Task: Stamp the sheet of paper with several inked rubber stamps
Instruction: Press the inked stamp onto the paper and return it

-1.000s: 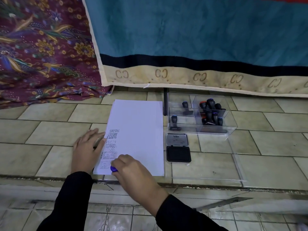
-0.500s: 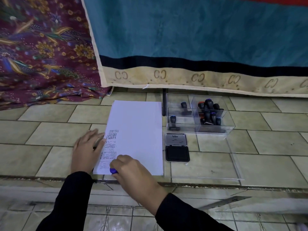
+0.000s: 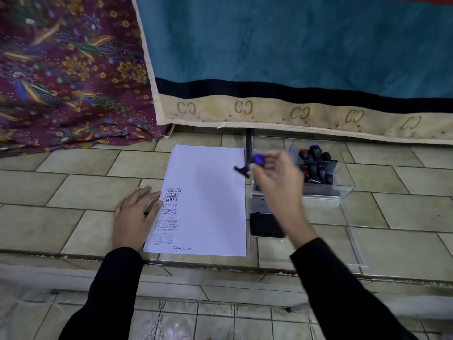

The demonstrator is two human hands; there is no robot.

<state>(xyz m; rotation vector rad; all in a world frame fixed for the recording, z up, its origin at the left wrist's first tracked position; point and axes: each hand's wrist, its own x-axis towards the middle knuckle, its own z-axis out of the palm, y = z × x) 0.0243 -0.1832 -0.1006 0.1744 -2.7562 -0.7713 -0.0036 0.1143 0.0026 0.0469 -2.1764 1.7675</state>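
right grip (image 3: 274, 177) pinching stamp (image 3: 252, 164), tilted, base pointing left over sheet (image 3: 208, 192) edge. box (image 3: 326, 192) just right of it, pad (image 3: 263, 224) under wrist. left grip (image 3: 136, 217) flat, pinning sheet. probably box next.

One sheet (image 3: 208, 204), one ink pad (image 3: 266, 225), one clear box (image 3: 343, 190), two cloths (image 3: 68, 69); one stamp (image 3: 257, 161) outside the box, roughly six stamps (image 3: 315, 152) inside.

Dim, flat light; motion-blurred right hand (image 3: 277, 185); bowed edges.
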